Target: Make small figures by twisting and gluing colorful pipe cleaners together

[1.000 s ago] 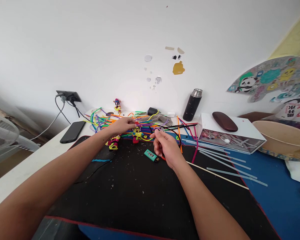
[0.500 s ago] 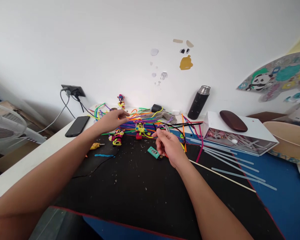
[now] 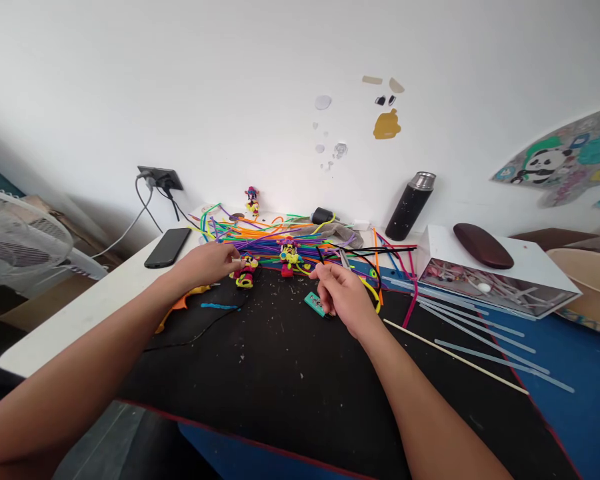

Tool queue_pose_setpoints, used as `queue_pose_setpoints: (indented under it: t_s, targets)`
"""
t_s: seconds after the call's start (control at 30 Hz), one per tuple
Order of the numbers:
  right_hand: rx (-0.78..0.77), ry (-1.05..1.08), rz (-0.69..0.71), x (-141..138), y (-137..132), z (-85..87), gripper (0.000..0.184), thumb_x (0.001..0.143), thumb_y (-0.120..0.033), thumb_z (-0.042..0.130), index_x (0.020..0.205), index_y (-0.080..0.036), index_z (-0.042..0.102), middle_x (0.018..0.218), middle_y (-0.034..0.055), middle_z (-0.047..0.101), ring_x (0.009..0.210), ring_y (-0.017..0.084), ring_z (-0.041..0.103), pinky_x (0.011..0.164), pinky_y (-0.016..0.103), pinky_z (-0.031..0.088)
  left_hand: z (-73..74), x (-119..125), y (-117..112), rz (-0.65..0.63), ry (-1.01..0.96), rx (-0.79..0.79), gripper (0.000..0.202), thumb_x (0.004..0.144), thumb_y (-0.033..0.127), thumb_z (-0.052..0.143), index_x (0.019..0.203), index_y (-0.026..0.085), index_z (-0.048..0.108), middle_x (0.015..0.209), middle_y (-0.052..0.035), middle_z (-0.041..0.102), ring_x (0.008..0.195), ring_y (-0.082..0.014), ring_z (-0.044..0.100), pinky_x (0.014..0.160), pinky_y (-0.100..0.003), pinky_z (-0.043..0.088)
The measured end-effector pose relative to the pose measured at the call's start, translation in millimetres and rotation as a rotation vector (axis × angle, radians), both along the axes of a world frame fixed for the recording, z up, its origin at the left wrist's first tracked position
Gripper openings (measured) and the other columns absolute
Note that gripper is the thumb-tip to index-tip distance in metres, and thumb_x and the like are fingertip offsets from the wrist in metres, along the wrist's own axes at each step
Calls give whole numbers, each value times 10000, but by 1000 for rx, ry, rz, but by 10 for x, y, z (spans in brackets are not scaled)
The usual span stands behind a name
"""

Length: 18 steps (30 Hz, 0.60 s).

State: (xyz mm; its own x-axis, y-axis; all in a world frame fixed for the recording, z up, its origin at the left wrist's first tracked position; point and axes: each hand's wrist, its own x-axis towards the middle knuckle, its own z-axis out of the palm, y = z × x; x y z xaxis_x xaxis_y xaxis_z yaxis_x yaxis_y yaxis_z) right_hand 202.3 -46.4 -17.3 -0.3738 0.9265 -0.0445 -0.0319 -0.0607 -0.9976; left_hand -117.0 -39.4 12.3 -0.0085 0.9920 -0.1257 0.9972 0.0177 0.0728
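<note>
My left hand [image 3: 207,265] reaches over the left of the black mat [image 3: 280,373], fingers drawn together. Their tips pinch a small yellow and red pipe-cleaner figure [image 3: 246,273]. A second small figure [image 3: 289,255] stands just to its right, in front of a heap of coloured pipe cleaners [image 3: 275,237]. My right hand [image 3: 344,295] is closed round a metal-tipped tool [image 3: 345,259] that points away from me. A black pipe cleaner [image 3: 365,251] runs past its tip. Just left of that hand a green lighter [image 3: 314,303] lies on the mat.
A black phone [image 3: 167,247] and a wall socket [image 3: 160,178] are at the back left, a fan [image 3: 15,243] at far left. A black flask [image 3: 410,207], a white box [image 3: 500,267], clear glue sticks [image 3: 480,327] and a thin wooden stick [image 3: 455,357] lie right.
My left hand came back from the pipe-cleaner heap, toward me and left, onto the small figure. The right hand stayed by the lighter. The camera turned left.
</note>
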Motion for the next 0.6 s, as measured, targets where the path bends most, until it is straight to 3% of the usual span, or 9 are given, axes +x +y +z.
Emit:
queue_pose_setpoints:
  t_s: [0.27,0.47,0.6]
  targets:
    - [63,-81,31,-22,-24,-11,513,911,-700,607,906,-189,660,563,-63,522,407,89,462,399,220,303,-131,-15,-26,68,-80,-42,637,862,705,460,1209,228,701,1087,-85,795,990,-313,725,766,-345,486]
    - [121,-137,32,-40,-40,-34,443,959,-629,584,892,-198,660,569,-57,540,417,98,479,447,236,366,-146,32,-87,54,-351,63,520,810,611,553,1111,212,696,781,-29,736,733,-250,684,627,-313,438]
    - [106,-171,42,-61,-68,-18,403,965,-596,586,882,-207,651,565,-63,535,418,102,499,467,240,387,-123,38,-157,97,-493,130,502,799,648,588,1034,218,700,690,-4,686,649,-225,638,589,-303,431]
